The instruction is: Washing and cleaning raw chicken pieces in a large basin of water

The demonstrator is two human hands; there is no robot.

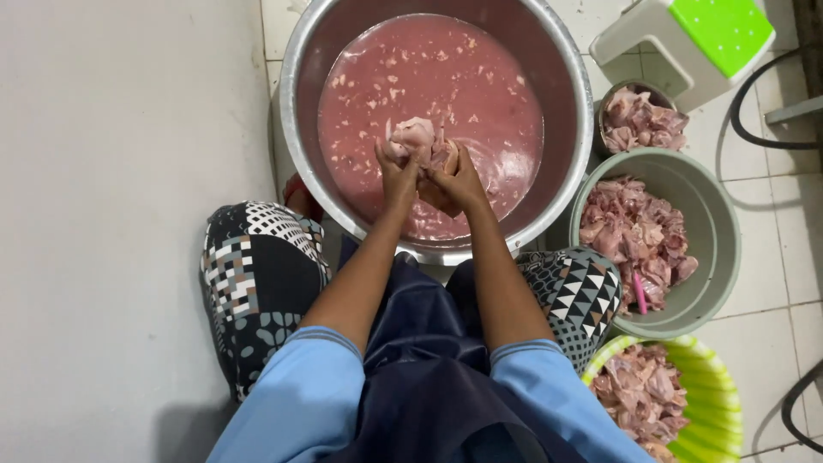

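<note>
Hands, left and right, are gripping a meat piece over a metal basin; cloudy pink water is hiding its bottom, on tiled floor.

Both forearms reach up the middle of the frame, converging; the left hand and right hand press together, fingers curled closed (sleeves pushed to the elbows).

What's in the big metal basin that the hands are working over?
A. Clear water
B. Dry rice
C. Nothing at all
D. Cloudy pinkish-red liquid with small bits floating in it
D. The big metal basin holds murky pinkish-red liquid dotted with pale bits, and the left hand and right hand hold a piece of raw meat over it.
</note>
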